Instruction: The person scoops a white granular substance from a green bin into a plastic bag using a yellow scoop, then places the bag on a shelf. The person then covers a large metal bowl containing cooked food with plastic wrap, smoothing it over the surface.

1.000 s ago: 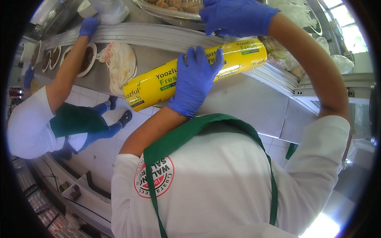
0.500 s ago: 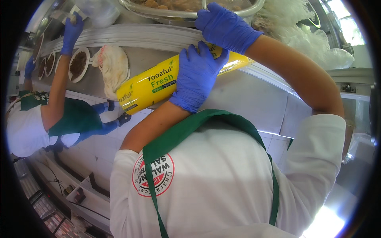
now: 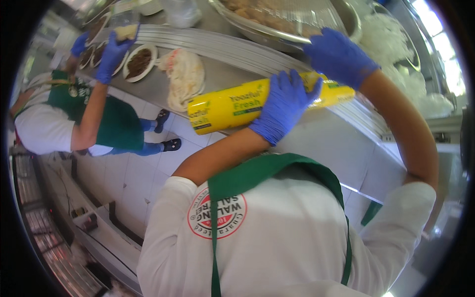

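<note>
You have clear film [image 3: 316,16] lying across at least part of the tray [image 3: 269,34], so that much looks done. The picture's top edge cuts the tray off, so you can't tell whether the far side is covered. At the near side, the film's border can't be made out, and neither can any cut or any strip joining it to the roll [image 3: 227,106]; that part looks unsettled.

The roll, yellow and printed, lies aslant on the worktop [image 3: 217,74], in front of the tray. Your left hand [image 3: 286,106] is clasped over its middle from above, thumb apart from the fingers. Your right hand [image 3: 341,57] is curled at the tray's near right rim, above the roll's right end; whether it pinches film, you cannot tell.

Mind the edges: the roll's left end reaches the worktop's front edge, with floor [image 3: 163,190] showing just below. The cloth [image 3: 185,79] sits just beside that end, leaving little room leftward, with a plate [image 3: 140,63] past it. A ridged ledge [image 3: 222,52] runs between roll and tray. On the right, bags [image 3: 396,59] crowd the tray. The co-worker [image 3: 54,123] stands well apart to the left.
</note>
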Action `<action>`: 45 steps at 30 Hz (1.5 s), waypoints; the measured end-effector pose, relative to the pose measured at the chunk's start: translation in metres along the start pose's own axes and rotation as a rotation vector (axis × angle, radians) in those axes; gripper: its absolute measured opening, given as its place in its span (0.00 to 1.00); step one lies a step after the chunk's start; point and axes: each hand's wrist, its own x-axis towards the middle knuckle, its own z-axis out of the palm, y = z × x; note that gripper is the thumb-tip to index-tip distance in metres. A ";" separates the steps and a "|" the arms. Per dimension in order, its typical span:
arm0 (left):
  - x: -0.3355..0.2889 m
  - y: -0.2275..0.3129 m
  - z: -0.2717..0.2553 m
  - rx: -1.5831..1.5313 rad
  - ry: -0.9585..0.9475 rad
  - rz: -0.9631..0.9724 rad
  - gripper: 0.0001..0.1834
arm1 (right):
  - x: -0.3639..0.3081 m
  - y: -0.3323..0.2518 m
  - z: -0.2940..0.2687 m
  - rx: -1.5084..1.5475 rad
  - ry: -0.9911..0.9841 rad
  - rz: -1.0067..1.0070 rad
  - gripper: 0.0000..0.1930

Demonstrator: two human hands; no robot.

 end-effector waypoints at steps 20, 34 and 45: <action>0.012 -0.014 -0.015 -0.282 -0.255 -0.065 0.55 | 0.009 0.030 -0.001 0.132 -0.317 -0.135 0.08; 0.015 0.003 -0.008 -0.131 -0.150 -0.029 0.45 | 0.012 -0.023 0.038 -0.487 -0.220 -0.055 0.03; 0.019 0.007 -0.009 -0.221 -0.166 -0.021 0.50 | -0.008 0.038 -0.021 0.205 -0.326 -0.064 0.05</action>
